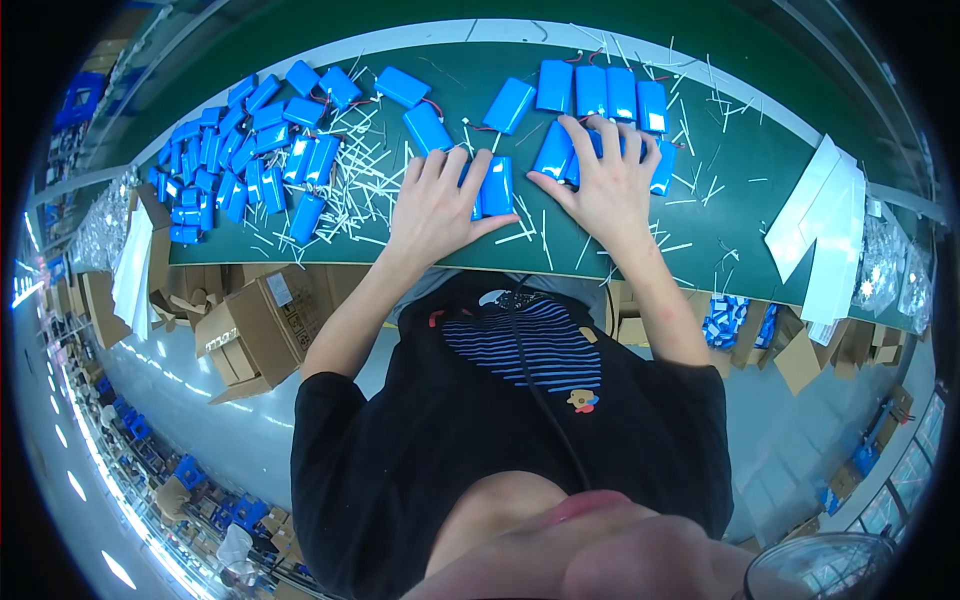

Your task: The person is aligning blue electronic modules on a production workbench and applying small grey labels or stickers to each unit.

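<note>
Blue shrink-wrapped battery packs with thin red leads lie on a green table. My left hand [433, 203] spans a pair of packs [496, 187], its thumb along their near end and its index finger at the far end. My right hand [612, 190] arches over a near row of packs [553, 152], thumb against the near left corner and fingers spread across the far ends. Its palm hides part of that row. Just beyond those fingertips stands another row of packs [591, 92], side by side. Loose packs [427, 128] lie between the hands and farther off.
A big heap of blue packs [230, 140] covers the table's left side. Thin white strips [365, 170] are strewn beside it and around the rows. White sheets [815, 210] lie at the right end. Cardboard boxes [255, 335] stand below the table's near edge.
</note>
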The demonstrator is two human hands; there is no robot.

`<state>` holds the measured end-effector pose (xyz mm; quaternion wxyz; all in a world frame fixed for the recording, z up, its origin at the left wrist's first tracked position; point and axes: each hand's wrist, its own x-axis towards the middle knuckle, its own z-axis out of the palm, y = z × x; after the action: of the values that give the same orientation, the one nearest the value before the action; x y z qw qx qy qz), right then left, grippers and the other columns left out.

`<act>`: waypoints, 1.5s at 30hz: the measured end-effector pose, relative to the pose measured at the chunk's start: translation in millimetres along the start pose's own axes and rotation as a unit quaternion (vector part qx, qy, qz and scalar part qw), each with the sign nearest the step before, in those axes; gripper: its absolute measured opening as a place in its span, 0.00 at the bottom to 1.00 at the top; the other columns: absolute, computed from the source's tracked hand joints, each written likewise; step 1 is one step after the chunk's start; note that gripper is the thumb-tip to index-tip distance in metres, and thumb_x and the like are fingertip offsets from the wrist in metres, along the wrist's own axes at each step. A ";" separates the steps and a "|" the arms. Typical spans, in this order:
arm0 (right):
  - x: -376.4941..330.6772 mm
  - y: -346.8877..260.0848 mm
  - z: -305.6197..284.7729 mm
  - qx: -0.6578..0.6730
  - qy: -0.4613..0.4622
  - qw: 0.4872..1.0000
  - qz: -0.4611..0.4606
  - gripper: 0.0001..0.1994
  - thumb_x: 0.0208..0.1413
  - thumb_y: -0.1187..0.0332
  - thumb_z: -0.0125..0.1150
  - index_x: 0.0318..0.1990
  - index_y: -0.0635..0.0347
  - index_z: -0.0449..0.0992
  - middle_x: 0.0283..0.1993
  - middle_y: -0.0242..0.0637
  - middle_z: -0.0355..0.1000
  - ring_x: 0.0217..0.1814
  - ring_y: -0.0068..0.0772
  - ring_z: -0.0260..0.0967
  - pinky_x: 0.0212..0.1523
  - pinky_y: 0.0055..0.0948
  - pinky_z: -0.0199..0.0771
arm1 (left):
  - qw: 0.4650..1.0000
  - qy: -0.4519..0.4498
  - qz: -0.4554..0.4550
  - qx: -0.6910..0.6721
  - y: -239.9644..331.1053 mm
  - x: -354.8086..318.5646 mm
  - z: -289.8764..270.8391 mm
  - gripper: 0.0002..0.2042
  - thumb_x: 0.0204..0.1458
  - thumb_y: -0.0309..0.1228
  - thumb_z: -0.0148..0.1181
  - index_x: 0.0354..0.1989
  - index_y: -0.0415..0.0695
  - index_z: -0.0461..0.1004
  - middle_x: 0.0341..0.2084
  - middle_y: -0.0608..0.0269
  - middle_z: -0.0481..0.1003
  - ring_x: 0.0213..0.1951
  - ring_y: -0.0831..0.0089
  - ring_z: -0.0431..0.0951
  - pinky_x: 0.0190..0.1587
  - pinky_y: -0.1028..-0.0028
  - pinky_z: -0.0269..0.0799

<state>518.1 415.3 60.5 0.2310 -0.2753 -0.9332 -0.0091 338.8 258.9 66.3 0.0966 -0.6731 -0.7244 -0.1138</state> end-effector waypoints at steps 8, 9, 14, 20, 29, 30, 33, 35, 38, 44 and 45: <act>-6.2 19.1 -4.3 0.061 -0.014 0.997 -0.043 0.36 0.51 0.40 0.72 0.60 0.55 0.74 0.54 0.38 0.70 0.54 0.40 0.65 0.59 0.40 0.62 | 0.994 0.094 0.043 -0.023 -24.7 33.4 -19.4 0.44 0.41 0.71 0.69 0.58 0.47 0.74 0.42 0.62 0.71 0.41 0.64 0.72 0.48 0.67 0.67; -4.1 24.8 -11.3 0.076 -0.005 0.995 -0.060 0.36 0.51 0.41 0.72 0.60 0.55 0.74 0.54 0.38 0.69 0.54 0.41 0.65 0.59 0.40 0.63 | 0.994 0.097 0.039 -0.021 -32.3 50.7 -20.5 0.44 0.41 0.71 0.69 0.58 0.47 0.74 0.42 0.62 0.71 0.41 0.64 0.72 0.48 0.67 0.67; 10.5 95.9 -48.0 0.095 0.007 0.992 -0.083 0.37 0.51 0.41 0.73 0.61 0.56 0.73 0.55 0.40 0.69 0.55 0.43 0.65 0.59 0.41 0.66 | 0.986 0.105 0.112 0.070 -88.4 120.3 7.2 0.43 0.43 0.72 0.66 0.60 0.51 0.72 0.47 0.63 0.73 0.49 0.61 0.76 0.56 0.67 0.71; 20.7 192.3 -10.9 0.076 -0.058 0.992 -0.078 0.37 0.53 0.42 0.72 0.64 0.55 0.69 0.60 0.41 0.67 0.61 0.46 0.65 0.62 0.42 0.68 | 0.979 -0.009 0.182 0.092 -119.7 133.4 29.1 0.43 0.47 0.72 0.61 0.61 0.51 0.69 0.51 0.62 0.73 0.52 0.60 0.75 0.60 0.65 0.71; 27.7 207.7 -1.8 0.067 -0.092 0.989 -0.097 0.40 0.54 0.35 0.68 0.66 0.51 0.68 0.63 0.38 0.68 0.64 0.47 0.64 0.65 0.41 0.69 | 0.980 -0.046 0.170 0.088 -102.8 150.3 39.3 0.42 0.50 0.72 0.57 0.63 0.49 0.67 0.54 0.60 0.71 0.54 0.59 0.73 0.61 0.63 0.70; 30.8 206.0 -2.2 0.071 -0.095 0.988 -0.096 0.40 0.53 0.35 0.68 0.66 0.51 0.68 0.63 0.38 0.68 0.64 0.46 0.64 0.65 0.41 0.69 | 0.980 -0.039 0.174 0.094 -100.4 151.0 41.7 0.42 0.51 0.72 0.56 0.62 0.49 0.68 0.53 0.59 0.71 0.54 0.59 0.73 0.60 0.63 0.70; 29.4 204.5 -1.1 0.073 -0.093 0.988 -0.095 0.41 0.53 0.34 0.68 0.67 0.49 0.68 0.63 0.38 0.68 0.65 0.46 0.64 0.65 0.41 0.69 | 0.979 -0.021 0.182 0.088 -96.7 149.4 44.9 0.42 0.52 0.72 0.55 0.62 0.48 0.68 0.53 0.58 0.70 0.54 0.59 0.73 0.60 0.63 0.69; 27.5 203.4 0.7 0.071 -0.086 0.988 -0.104 0.42 0.52 0.33 0.68 0.69 0.47 0.67 0.64 0.38 0.68 0.65 0.47 0.64 0.66 0.41 0.69 | 0.981 0.000 0.184 0.063 -95.4 143.3 45.3 0.42 0.52 0.72 0.55 0.63 0.48 0.68 0.53 0.58 0.70 0.53 0.58 0.72 0.60 0.63 0.69; 30.3 197.7 -0.4 0.066 -0.083 0.989 -0.108 0.42 0.52 0.34 0.68 0.70 0.44 0.67 0.65 0.38 0.67 0.66 0.47 0.64 0.65 0.41 0.68 | 0.985 -0.004 0.163 0.056 -90.9 135.0 42.9 0.42 0.53 0.72 0.55 0.64 0.48 0.67 0.54 0.57 0.70 0.55 0.57 0.72 0.61 0.62 0.68; 30.3 191.8 -6.1 0.025 -0.081 0.992 -0.094 0.41 0.53 0.36 0.69 0.73 0.38 0.66 0.67 0.36 0.66 0.66 0.46 0.63 0.66 0.41 0.68 | 0.993 -0.053 0.086 0.059 -89.7 128.7 41.3 0.42 0.54 0.71 0.55 0.67 0.50 0.66 0.57 0.56 0.69 0.59 0.55 0.70 0.66 0.60 0.66; 29.6 192.5 -6.8 0.012 -0.079 0.993 -0.091 0.42 0.53 0.34 0.68 0.73 0.37 0.65 0.67 0.35 0.66 0.66 0.46 0.63 0.66 0.41 0.67 | 0.994 -0.055 0.077 0.055 -91.7 128.9 41.2 0.42 0.54 0.71 0.55 0.67 0.50 0.66 0.57 0.56 0.69 0.59 0.55 0.70 0.66 0.60 0.65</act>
<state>598.8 592.7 58.3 0.1578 -0.1860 -0.9698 0.0029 238.3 387.6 61.5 0.1019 -0.7259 -0.6796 -0.0284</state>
